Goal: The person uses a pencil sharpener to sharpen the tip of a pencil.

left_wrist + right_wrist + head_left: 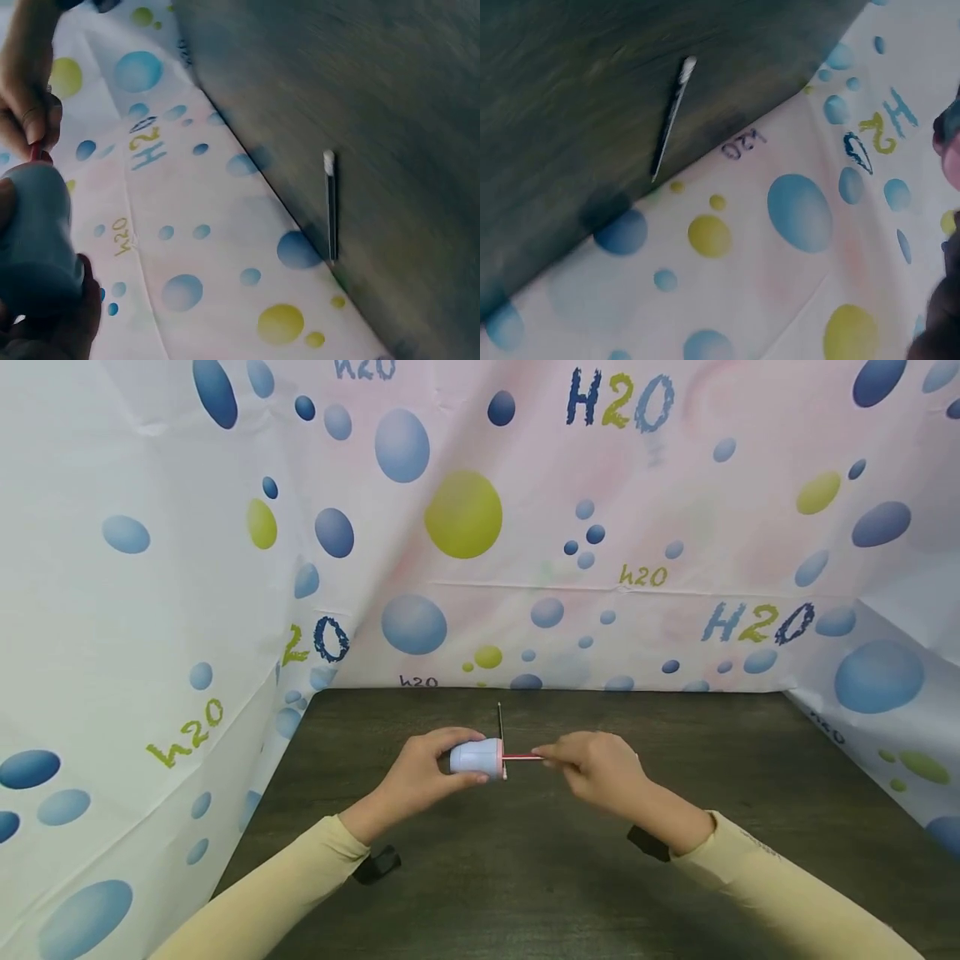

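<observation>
My left hand (420, 774) grips a light blue, barrel-shaped pencil sharpener (474, 758), thumb below and fingers above. Its pink end faces right. From that end a red pencil (522, 757) sticks out level, its tip hidden inside. My right hand (602, 770) pinches the pencil's other end between thumb and fingers. In the left wrist view the sharpener (34, 225) is at the left edge, and the red pencil (36, 153) enters it. Only part of the pink end (951, 161) shows in the right wrist view.
A thin dark stick with a whitish end, like a pencil (331, 206), lies on the dark wooden table (540, 877) beyond the sharpener, partly behind it in the head view. White sheeting (675, 510) printed with bubbles walls the table at the back and sides.
</observation>
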Motion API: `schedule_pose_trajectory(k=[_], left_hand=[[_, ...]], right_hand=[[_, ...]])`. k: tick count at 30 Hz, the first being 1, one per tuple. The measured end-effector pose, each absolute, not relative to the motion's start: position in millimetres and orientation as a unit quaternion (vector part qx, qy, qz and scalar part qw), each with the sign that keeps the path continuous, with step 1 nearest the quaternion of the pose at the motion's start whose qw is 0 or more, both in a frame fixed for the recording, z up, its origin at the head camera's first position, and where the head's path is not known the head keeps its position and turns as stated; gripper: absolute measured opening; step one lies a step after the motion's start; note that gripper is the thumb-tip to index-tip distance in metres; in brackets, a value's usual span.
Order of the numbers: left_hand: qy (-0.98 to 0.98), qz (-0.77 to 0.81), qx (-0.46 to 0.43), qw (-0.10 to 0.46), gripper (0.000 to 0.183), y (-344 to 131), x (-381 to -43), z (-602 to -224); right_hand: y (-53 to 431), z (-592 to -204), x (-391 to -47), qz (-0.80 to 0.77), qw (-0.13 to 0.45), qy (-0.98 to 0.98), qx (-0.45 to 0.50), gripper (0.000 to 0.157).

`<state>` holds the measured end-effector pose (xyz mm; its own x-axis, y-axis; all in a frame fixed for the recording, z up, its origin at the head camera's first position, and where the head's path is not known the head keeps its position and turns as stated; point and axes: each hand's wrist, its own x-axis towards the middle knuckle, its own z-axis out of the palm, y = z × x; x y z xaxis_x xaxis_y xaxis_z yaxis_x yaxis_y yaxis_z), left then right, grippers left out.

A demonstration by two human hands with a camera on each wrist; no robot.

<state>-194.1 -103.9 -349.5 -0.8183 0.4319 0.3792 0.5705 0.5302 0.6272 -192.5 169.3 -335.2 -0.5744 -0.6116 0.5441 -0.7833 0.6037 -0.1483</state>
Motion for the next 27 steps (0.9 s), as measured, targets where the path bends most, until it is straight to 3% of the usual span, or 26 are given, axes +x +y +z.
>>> schedule_pose_trajectory(k=[3, 7, 9, 11, 12, 14, 17, 20, 22, 24, 27], left_hand=[[-0.857, -0.332, -0.351, 0.178, 0.046, -103.4, -193.9, -353.8], [-0.819, -0.267, -0.428, 0.272, 0.050, -105.0, -196.7, -360.8], [-0.817, -0.261, -0.435, 0.275, 0.051, -105.9, -198.8, -362.4], [-0.834, -0.289, -0.409, 0.230, 0.048, -106.4, -201.3, -362.3], [-0.846, -0.313, -0.384, 0.195, 0.046, -106.5, -202.8, -361.5], [-0.864, -0.376, -0.315, 0.111, 0.043, -106.7, -207.1, -358.5], [-0.859, -0.466, -0.213, 0.002, 0.041, -108.5, -213.2, -354.1], [-0.830, -0.533, -0.146, -0.074, 0.042, -110.8, -217.3, -350.5], [-0.811, -0.562, -0.124, -0.105, 0.043, -111.8, -218.0, -348.2], [-0.800, -0.575, -0.117, -0.124, 0.045, -111.6, -218.1, -346.4], [-0.803, -0.568, -0.133, -0.120, 0.044, -111.0, -217.0, -344.1]], right_hand=[[171.3, -324.7, -199.9, 0.277, 0.049, -0.891, 0.356, 0.020], [176.2, -316.6, -221.5, 0.386, -0.190, -0.855, 0.290, 0.027], [177.4, -316.1, -230.9, 0.413, -0.271, -0.829, 0.263, 0.029], [177.6, -317.9, -235.8, 0.413, -0.293, -0.823, 0.259, 0.031], [177.0, -319.3, -236.3, 0.397, -0.274, -0.831, 0.276, 0.031], [175.4, -320.8, -232.9, 0.346, -0.184, -0.859, 0.331, 0.030], [173.9, -327.3, -224.1, 0.201, 0.059, -0.882, 0.422, 0.030], [173.8, -336.7, -218.2, 0.077, 0.301, -0.830, 0.463, 0.031], [173.9, -343.8, -218.2, 0.028, 0.420, -0.774, 0.473, 0.022], [173.5, -348.1, -218.3, 0.007, 0.484, -0.735, 0.474, 0.027], [172.2, -351.4, -218.5, 0.008, 0.514, -0.717, 0.471, 0.042]])
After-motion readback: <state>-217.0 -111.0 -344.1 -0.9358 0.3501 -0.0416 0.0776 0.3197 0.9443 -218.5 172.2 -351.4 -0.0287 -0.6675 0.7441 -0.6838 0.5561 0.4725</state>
